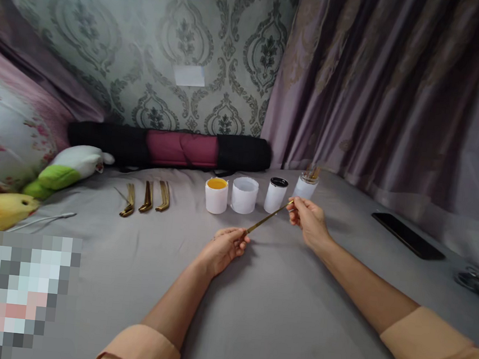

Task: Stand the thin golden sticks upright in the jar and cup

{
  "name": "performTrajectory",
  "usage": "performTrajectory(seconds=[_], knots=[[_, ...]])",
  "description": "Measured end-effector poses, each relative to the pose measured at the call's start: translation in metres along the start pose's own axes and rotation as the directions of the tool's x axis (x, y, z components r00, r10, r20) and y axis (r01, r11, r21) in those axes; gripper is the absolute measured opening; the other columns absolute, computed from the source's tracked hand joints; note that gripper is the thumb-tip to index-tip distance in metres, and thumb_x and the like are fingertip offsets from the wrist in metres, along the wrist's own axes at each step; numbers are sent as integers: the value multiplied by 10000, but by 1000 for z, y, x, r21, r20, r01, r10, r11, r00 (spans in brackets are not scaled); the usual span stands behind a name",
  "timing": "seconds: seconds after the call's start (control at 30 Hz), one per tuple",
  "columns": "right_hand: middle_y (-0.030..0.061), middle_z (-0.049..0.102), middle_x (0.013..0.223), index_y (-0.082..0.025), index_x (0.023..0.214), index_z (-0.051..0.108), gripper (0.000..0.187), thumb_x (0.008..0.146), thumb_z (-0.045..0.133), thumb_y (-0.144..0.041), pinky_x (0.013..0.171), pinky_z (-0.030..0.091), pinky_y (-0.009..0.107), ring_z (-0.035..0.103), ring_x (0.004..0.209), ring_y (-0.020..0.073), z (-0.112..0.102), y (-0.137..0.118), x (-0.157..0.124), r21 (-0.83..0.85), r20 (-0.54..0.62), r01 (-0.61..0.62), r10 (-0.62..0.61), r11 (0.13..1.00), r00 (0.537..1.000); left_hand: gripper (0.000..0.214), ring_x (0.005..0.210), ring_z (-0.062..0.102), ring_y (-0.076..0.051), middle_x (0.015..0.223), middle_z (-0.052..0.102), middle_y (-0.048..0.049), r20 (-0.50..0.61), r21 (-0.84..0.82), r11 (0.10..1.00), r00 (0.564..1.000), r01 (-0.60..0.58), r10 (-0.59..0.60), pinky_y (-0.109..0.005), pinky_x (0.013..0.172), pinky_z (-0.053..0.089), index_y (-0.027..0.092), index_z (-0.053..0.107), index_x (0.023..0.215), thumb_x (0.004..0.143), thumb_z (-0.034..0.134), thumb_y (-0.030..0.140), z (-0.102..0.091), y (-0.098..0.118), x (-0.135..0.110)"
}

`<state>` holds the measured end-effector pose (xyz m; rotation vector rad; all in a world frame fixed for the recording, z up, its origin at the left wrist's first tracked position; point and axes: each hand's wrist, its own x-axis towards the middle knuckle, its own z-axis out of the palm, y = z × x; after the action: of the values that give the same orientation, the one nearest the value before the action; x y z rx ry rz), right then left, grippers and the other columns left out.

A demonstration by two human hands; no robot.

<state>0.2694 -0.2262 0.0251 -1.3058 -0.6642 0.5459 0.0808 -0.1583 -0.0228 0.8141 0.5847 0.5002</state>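
Note:
A thin gold-coloured stick [268, 218] slants between my two hands above the grey sheet. My left hand [225, 248] is closed on its lower end, and my right hand [307, 219] pinches its upper end. What the fingers cover of the stick is hidden. Just beyond stand a white cup with orange-yellow contents [216, 199], a wider white tub [244, 197] and a white cup with a dark top [275, 197]. Behind my right hand is a jar [305, 187] with brownish sticks in it. Several gold-coloured pieces with bent ends lie in three groups [147, 197] to the left.
A black and maroon roll [182, 148] lies along the patterned wall. Plush toys [71, 166] and a white cable [44, 220] are at the left. A black phone [407, 235] and a dark object with a metal part [475, 283] lie on the right, near the curtain [383, 92].

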Motion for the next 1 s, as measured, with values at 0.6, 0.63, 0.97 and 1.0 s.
performTrajectory(seconds=[0.6,0.63,0.97,1.0], knots=[[19,569,622,-144,712,547,241,647,630,-361,363,343,182,447,436,57,1,-5,2,3,-14,12,-12,1000,1000,65,500,475,-45,678,550,-45,-40,-83,996,999,20,-23,-157,456,377,89,527,810,765,527,137,-2,7,-5],[19,568,620,-144,711,547,237,648,630,-357,362,345,182,449,437,58,1,-6,3,2,-16,15,-15,1000,1000,71,503,476,-47,682,553,-48,-41,-94,995,999,22,-26,-159,459,382,89,527,815,767,523,141,-3,8,-5],[16,569,617,-152,674,555,168,673,623,-306,337,332,164,443,429,52,-25,-30,14,-45,-107,90,-94,995,990,93,521,483,-48,695,543,-38,-11,-223,974,999,35,-38,-149,440,385,81,535,841,769,496,124,-17,7,0],[14,570,617,-156,670,556,163,675,624,-304,334,333,161,443,428,51,-29,-33,15,-50,-120,94,-99,994,988,94,520,483,-47,694,542,-37,-7,-233,972,999,41,-44,-147,437,383,79,535,842,767,498,120,-18,7,1]])
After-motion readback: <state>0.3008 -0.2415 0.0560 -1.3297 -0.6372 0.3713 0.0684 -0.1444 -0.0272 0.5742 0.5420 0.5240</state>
